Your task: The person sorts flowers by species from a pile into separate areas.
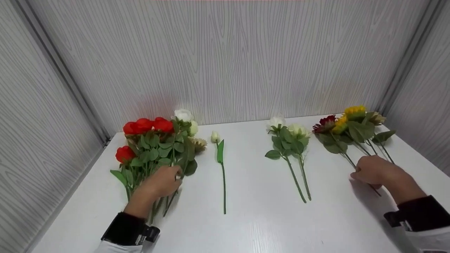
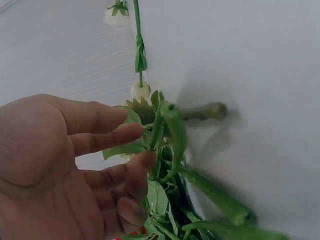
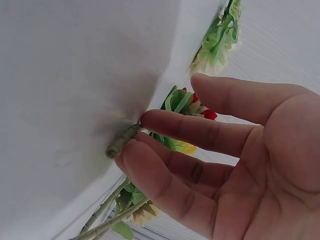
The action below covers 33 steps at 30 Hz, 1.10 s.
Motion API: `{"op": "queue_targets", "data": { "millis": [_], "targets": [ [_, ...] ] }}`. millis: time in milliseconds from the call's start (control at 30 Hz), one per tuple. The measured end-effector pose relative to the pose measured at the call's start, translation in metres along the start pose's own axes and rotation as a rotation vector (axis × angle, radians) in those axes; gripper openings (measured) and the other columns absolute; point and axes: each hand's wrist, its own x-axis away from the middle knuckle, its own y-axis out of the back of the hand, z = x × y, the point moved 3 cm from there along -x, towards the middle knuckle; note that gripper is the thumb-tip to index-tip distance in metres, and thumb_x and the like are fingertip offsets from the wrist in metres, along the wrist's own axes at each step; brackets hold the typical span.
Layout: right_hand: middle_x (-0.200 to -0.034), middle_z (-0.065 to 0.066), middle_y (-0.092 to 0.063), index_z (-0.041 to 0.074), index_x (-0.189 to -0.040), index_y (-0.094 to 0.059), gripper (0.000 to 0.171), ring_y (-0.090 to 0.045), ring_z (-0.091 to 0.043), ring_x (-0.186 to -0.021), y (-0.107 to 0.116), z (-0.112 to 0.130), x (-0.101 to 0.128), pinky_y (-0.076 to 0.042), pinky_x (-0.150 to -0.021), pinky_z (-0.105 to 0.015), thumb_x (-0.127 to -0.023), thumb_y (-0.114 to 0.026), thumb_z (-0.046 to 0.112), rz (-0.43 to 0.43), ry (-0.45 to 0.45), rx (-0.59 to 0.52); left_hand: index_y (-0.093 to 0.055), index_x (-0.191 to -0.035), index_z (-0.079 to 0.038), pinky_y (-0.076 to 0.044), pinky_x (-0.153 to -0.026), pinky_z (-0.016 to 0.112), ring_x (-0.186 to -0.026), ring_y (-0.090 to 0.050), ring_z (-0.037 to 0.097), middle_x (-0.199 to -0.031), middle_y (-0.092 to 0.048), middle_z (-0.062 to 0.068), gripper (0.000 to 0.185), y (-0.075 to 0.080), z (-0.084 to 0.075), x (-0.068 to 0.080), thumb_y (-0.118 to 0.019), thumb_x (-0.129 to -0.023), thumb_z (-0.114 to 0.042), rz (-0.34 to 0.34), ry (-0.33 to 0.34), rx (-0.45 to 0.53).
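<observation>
My left hand is over the stems of a bunch of red roses and pale flowers on the left. In the left wrist view its fingers are loosely bent beside green stems, and none is gripped. On the right, my right hand is at the stem of a dark red flower. In the right wrist view, its fingertips touch near the cut end of a stem while the thumb stays apart. Yellow sunflowers and a beige flower lie beside that red one.
Between the hands, a single white tulip lies lengthwise on the white table. Two pale roses with leafy stems lie right of it. Grained panels rise behind and at both sides.
</observation>
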Motion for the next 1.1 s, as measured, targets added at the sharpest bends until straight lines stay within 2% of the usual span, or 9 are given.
{"op": "queue_targets", "data": {
  "millis": [100, 133, 267, 367, 433, 600, 767, 867, 1100],
  "targets": [
    [-0.051, -0.001, -0.052, 0.001, -0.082, -0.063, 0.024, -0.049, -0.012, -0.042, 0.002, 0.002, 0.000, -0.038, -0.048, -0.029, -0.088, -0.053, 0.022, -0.026, 0.015, 0.006, -0.058, -0.115, 0.004, -0.047, -0.085, 0.047, -0.106, -0.057, 0.034, -0.113, -0.061, 0.020, 0.030, -0.004, 0.001, -0.001, -0.052, -0.091, -0.014, 0.022, -0.025, 0.033],
    [-0.051, 0.000, -0.052, -0.001, -0.087, -0.063, 0.026, -0.048, -0.012, -0.042, 0.004, 0.003, 0.000, -0.038, -0.049, -0.029, -0.089, -0.052, 0.022, -0.044, 0.021, 0.014, -0.060, -0.111, 0.005, -0.049, -0.081, 0.045, -0.100, -0.059, 0.032, -0.108, -0.063, 0.019, 0.027, -0.004, 0.003, -0.002, -0.053, -0.091, -0.011, 0.004, -0.028, 0.042],
    [-0.057, 0.002, -0.056, -0.005, -0.101, -0.063, 0.033, -0.050, -0.012, -0.047, 0.010, 0.010, 0.000, -0.041, -0.055, -0.032, -0.090, -0.053, 0.024, -0.145, 0.044, 0.061, -0.067, -0.092, 0.002, -0.050, -0.069, 0.038, -0.081, -0.061, 0.023, -0.090, -0.066, 0.012, 0.018, 0.004, 0.005, -0.005, -0.050, -0.088, -0.004, -0.175, -0.032, 0.100],
    [-0.061, 0.003, -0.059, -0.001, -0.098, -0.065, 0.031, -0.055, -0.016, -0.058, 0.013, 0.015, -0.001, -0.044, -0.062, -0.038, -0.089, -0.053, 0.026, -0.224, 0.056, 0.094, -0.066, -0.087, -0.002, -0.051, -0.069, 0.037, -0.078, -0.059, 0.020, -0.085, -0.066, 0.009, 0.020, 0.011, 0.002, -0.006, -0.047, -0.089, -0.005, -0.319, -0.023, 0.133],
    [-0.067, 0.000, -0.063, 0.001, -0.096, -0.066, 0.029, -0.058, -0.020, -0.065, 0.014, 0.019, -0.001, -0.046, -0.065, -0.042, -0.088, -0.055, 0.026, -0.274, 0.059, 0.087, -0.065, -0.086, -0.003, -0.051, -0.070, 0.038, -0.077, -0.059, 0.020, -0.083, -0.064, 0.009, 0.020, 0.015, -0.003, -0.006, -0.046, -0.090, -0.007, -0.397, -0.047, 0.146],
    [-0.081, -0.009, -0.069, 0.002, -0.093, -0.069, 0.027, -0.061, -0.026, -0.075, 0.017, 0.036, 0.002, -0.046, -0.065, -0.042, -0.088, -0.057, 0.025, -0.370, 0.084, 0.042, -0.066, -0.083, -0.004, -0.051, -0.067, 0.035, -0.075, -0.059, 0.020, -0.080, -0.063, 0.007, 0.022, 0.021, -0.020, 0.000, -0.046, -0.091, -0.009, -0.546, -0.135, 0.145],
    [-0.063, 0.001, -0.064, 0.000, -0.096, -0.069, 0.030, -0.059, -0.014, -0.056, 0.019, 0.060, 0.010, -0.044, -0.057, -0.034, -0.090, -0.057, 0.027, -0.422, 0.149, -0.041, -0.065, -0.080, -0.007, -0.048, -0.059, 0.029, -0.067, -0.054, 0.016, -0.074, -0.058, 0.004, 0.020, 0.024, -0.040, 0.009, -0.048, -0.089, -0.007, -0.676, -0.233, 0.105],
    [-0.059, 0.004, -0.062, 0.003, -0.098, -0.068, 0.030, -0.058, -0.012, -0.050, 0.016, 0.077, 0.014, -0.044, -0.054, -0.031, -0.091, -0.057, 0.030, -0.419, 0.175, -0.133, -0.065, -0.081, -0.008, -0.048, -0.056, 0.026, -0.063, -0.053, 0.015, -0.074, -0.056, 0.004, 0.017, 0.025, -0.053, 0.014, -0.050, -0.088, -0.006, -0.746, -0.305, 0.052],
    [-0.065, 0.005, -0.060, 0.014, -0.089, -0.068, 0.018, -0.058, -0.011, -0.054, 0.003, 0.122, 0.026, -0.046, -0.051, -0.026, -0.091, -0.059, 0.029, -0.403, 0.278, -0.252, -0.066, -0.083, -0.009, -0.043, -0.048, 0.019, -0.053, -0.049, 0.009, -0.074, -0.057, 0.003, 0.012, 0.020, -0.091, 0.030, -0.055, -0.085, -0.006, -0.821, -0.457, -0.061]
  ]
}}
